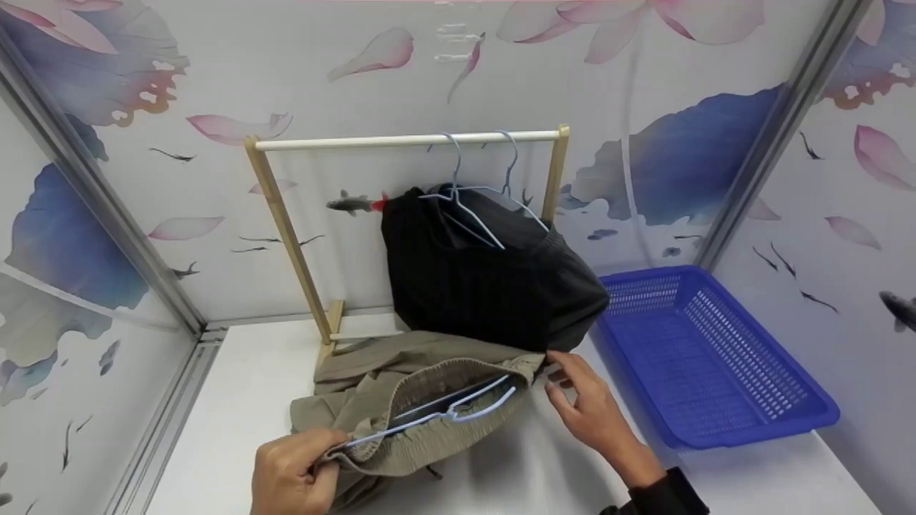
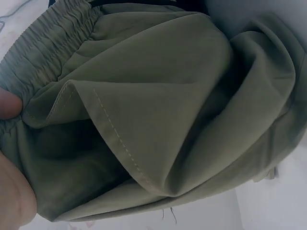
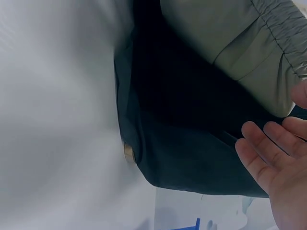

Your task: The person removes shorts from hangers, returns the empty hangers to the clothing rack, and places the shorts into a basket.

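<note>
Olive-green pants [image 1: 429, 458] with a gathered elastic waistband lie across the front of the table, the waist gaping upward. Inside that waist sits a light-blue hanger [image 1: 451, 413], its hook end toward the front. My left hand [image 1: 293, 468] pinches the waistband's left end, close to the hanger's tip; in the left wrist view only parts of the thumb and palm show beside the olive cloth [image 2: 144, 120]. At the other end, my right hand [image 1: 590, 408] touches the waistband corner with its fingers extended and thumb apart. The right wrist view shows those fingers [image 3: 261, 153] beside the cloth.
Behind the pants stands a wooden rack [image 1: 286, 243] with a white rod [image 1: 358, 141]. Black garments [image 1: 465, 286] hang there on two light-blue hangers [image 1: 458, 164], at the right half of the rod. A blue plastic basket [image 1: 715, 343] stands at the right of the table.
</note>
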`<state>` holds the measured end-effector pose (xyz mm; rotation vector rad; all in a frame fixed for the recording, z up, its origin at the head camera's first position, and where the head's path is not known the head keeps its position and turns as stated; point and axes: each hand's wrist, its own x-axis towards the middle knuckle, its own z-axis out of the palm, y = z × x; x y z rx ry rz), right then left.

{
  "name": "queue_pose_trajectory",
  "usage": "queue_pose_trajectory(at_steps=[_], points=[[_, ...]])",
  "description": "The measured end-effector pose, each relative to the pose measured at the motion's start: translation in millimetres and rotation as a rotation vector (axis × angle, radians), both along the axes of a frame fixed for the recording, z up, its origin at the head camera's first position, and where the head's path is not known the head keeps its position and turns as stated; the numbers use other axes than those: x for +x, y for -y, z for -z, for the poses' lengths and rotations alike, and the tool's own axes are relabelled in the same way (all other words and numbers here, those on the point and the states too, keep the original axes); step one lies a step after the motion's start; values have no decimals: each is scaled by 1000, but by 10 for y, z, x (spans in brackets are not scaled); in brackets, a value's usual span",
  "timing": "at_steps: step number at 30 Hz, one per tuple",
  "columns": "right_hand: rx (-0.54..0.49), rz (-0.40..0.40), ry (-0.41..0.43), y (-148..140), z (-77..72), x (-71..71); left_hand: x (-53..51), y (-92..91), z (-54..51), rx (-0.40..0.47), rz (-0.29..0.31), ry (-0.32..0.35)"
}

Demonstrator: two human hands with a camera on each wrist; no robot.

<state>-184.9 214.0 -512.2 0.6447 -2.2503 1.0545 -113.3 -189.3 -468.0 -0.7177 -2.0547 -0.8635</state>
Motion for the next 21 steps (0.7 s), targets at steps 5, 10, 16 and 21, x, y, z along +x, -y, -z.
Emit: queue_pose_trajectory(at_steps=[5,10,16,21], points=[[-10,2,-19,-32,14,-4,-44,-63,11,3,34,-5],[-26,11,-24,-46,30,-1,-83,-119,56,12,46,9],[-35,28,-29,-74,29,6,-147,-170,99,19,28,-12],[-33,22,-83,-97,2,-4,-206,-221,71,15,19,4]])
